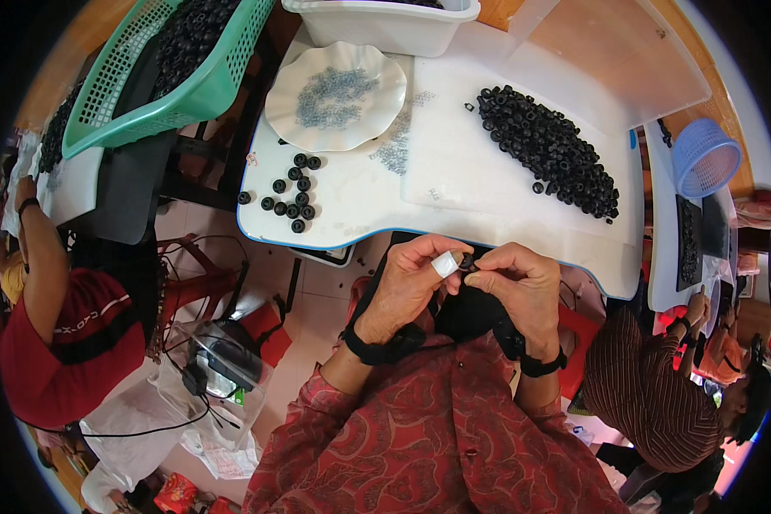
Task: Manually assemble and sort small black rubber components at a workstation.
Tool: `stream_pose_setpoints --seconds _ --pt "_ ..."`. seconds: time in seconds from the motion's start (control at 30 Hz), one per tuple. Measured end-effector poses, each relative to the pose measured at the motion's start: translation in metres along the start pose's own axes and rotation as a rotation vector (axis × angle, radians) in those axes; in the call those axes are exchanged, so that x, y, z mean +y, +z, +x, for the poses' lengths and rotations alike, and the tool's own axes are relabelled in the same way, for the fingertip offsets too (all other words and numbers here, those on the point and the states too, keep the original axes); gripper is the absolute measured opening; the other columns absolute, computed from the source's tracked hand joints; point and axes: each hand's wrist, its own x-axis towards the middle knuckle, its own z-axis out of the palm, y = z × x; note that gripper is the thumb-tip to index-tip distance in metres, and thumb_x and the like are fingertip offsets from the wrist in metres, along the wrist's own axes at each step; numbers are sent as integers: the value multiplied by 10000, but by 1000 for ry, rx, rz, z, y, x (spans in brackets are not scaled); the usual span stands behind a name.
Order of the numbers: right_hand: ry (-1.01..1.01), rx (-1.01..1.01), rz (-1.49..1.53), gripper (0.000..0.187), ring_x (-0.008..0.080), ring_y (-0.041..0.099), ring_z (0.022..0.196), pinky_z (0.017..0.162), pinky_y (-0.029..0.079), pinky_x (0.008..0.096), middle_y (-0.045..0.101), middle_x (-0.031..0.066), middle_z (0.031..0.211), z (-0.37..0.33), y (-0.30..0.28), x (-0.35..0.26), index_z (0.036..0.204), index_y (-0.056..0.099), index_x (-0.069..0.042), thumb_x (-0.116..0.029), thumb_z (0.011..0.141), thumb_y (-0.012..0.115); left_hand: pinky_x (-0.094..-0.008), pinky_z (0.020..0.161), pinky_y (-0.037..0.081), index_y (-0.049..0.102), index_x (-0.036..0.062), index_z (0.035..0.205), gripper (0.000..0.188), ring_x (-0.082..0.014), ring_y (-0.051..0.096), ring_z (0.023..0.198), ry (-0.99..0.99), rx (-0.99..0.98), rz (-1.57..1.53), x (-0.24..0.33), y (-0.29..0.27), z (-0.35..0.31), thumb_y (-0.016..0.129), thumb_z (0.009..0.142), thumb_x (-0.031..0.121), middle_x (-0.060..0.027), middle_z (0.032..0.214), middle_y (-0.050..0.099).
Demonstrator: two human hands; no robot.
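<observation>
Right grip (523, 292) by white table (364, 201) (tiled floor (317, 319) below).

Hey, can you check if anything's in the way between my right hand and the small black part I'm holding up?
Nothing visible is. Your right hand is right at the small black part. The white wrap on your left hand is on the part's other side.

I find the small black round part (466, 263) half hidden by bare fingers (488, 280); my view's top edge crops the white rectangular plastic tub (385, 32).
</observation>
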Motion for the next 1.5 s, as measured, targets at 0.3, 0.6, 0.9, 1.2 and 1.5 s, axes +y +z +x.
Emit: stream_pose_setpoints --seconds 0.3,0.6,0.9,1.2,1.5 --pt "-24 -5 -25 94 101 642 711 653 531 232 684 71 762 1 0 -3 822 658 35 62 768 730 -239 638 542 637 -28 1095 192 -115 624 698 22 -17 -12 1 1 -1 593 931 63 -76 899 651" --pt "16 -21 18 96 111 646 709 649 534 237 682 73 761 3 0 -1 806 656 35 71 758 731 -195 572 504 657 1 1074 172 -66 607 648 71 8 12 3 5 0 582 942 81 -24 779 641" --pt "17 -14 73 109 115 650 722 661 536 239 678 83 760 5 2 -2 787 651 34 82 744 740 -230 626 515 665 -16 1060 164 -111 604 680 112 24 199 6 3 -3 595 917 24 -68 915 630" --pt "12 -36 57 113 125 659 713 665 540 242 687 88 770 6 1 4 781 656 31 79 737 748 -212 599 507 676 -23 1023 146 -91 596 664 152 12 209 4 2 -3 591 905 -9 -58 885 617" --pt "71 2 167 155 107 642 667 614 516 210 660 58 749 6 8 11 835 642 35 65 732 754 -191 545 494 677 13 1027 143 -52 602 662 129 -21 327 5 -6 -2 577 927 36 -19 830 639"
